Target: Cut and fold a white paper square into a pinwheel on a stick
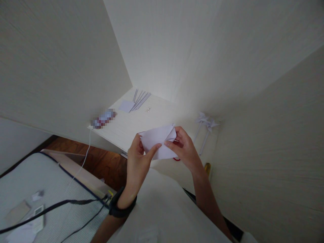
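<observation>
Between my hands is a white paper sheet [154,136], held up above the table, with its right corner folded over toward the middle. My left hand [140,152] grips the left edge, its thumb pressed near the sheet's centre. My right hand [184,145] pinches the folded right corner, with the thumb pointing at the centre too. Two paper pinwheels [209,125] on white sticks lie on the table to the right. A red ring-shaped piece [176,158] shows partly under the sheet; the rest of it is hidden.
On the white table [118,126] lie several thin sticks [141,101], square paper [126,106], small bits [148,109] and a blurred-out object [103,118]. A golden roll [208,168] is by my right forearm. At left, a mattress [58,195] bears papers and cables. Walls enclose the table.
</observation>
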A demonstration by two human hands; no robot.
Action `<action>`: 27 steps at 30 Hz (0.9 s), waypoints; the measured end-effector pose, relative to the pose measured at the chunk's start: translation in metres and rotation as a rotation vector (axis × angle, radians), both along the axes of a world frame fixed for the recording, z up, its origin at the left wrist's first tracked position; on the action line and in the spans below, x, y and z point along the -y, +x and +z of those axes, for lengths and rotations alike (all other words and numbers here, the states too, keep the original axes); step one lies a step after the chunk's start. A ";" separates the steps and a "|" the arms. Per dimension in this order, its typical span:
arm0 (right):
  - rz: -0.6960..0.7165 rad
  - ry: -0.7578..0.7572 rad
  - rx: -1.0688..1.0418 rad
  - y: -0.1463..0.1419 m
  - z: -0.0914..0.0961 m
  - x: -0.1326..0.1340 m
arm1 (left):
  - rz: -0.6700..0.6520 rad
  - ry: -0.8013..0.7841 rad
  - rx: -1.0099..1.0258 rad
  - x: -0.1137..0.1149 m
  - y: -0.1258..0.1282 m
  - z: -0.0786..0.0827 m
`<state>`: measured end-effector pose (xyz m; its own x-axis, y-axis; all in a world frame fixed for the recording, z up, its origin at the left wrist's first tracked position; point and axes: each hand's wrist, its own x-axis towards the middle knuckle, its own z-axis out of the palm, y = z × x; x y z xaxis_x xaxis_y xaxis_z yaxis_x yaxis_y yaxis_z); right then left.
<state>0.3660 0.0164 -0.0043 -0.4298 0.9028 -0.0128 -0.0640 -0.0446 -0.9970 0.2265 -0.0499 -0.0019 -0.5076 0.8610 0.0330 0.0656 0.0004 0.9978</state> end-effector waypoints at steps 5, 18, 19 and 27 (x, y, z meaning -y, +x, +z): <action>-0.008 0.041 0.081 -0.001 0.001 0.000 | 0.014 -0.017 -0.090 0.001 0.000 0.000; 0.015 0.100 0.108 0.001 0.001 0.002 | 0.042 0.010 -0.033 0.000 0.001 -0.001; 0.019 0.098 0.082 0.001 0.002 0.002 | 0.049 0.023 -0.014 0.000 0.002 -0.001; 0.038 0.026 -0.011 0.002 0.003 0.002 | 0.042 0.059 0.019 0.000 0.002 -0.003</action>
<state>0.3680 0.0146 -0.0008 -0.4639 0.8857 0.0154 -0.0734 -0.0211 -0.9971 0.2290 -0.0494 -0.0052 -0.5446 0.8355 0.0727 0.0479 -0.0556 0.9973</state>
